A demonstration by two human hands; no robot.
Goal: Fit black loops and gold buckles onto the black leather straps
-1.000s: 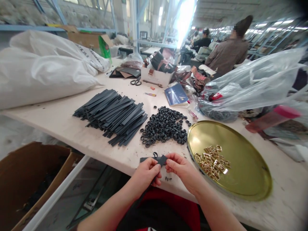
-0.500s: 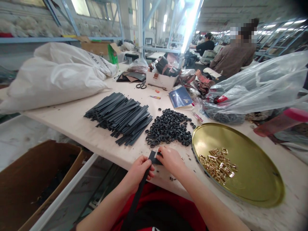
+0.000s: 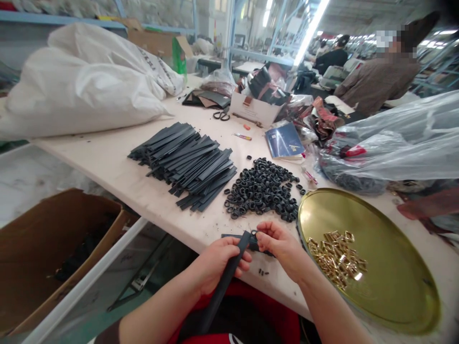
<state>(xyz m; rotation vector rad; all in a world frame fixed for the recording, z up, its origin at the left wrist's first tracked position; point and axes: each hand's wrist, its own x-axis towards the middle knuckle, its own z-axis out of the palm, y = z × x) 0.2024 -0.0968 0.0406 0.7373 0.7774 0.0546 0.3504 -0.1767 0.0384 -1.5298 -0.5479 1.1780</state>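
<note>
A long black strap [image 3: 226, 282] runs up from my lap, and my left hand [image 3: 223, 260] is closed round it near its upper end. My right hand [image 3: 278, 241] pinches a small black loop [image 3: 254, 232] beside the strap's tip. Under the fingers, at the table's front edge, lies another dark strip [image 3: 253, 243], partly covered. Beyond my hands is a heap of small black loops [image 3: 263, 188], with a pile of flat black strips [image 3: 186, 162] to its left. Gold buckles [image 3: 337, 258] lie on a round gold tray [image 3: 387, 258] at the right.
A white sack [image 3: 86, 86] fills the back left of the table [image 3: 118, 162]. Scissors [image 3: 221, 115], a blue booklet [image 3: 284, 141] and a white box [image 3: 254, 109] stand or lie farther back. Clear plastic bags [image 3: 401, 138] are at right, a cardboard box [image 3: 43, 239] at lower left. A person [image 3: 383, 81] is behind.
The view has shifted, so most things sit differently in the frame. My right hand has drawn a little away from my left, and a small loop now shows between its fingers near the strap's tip.
</note>
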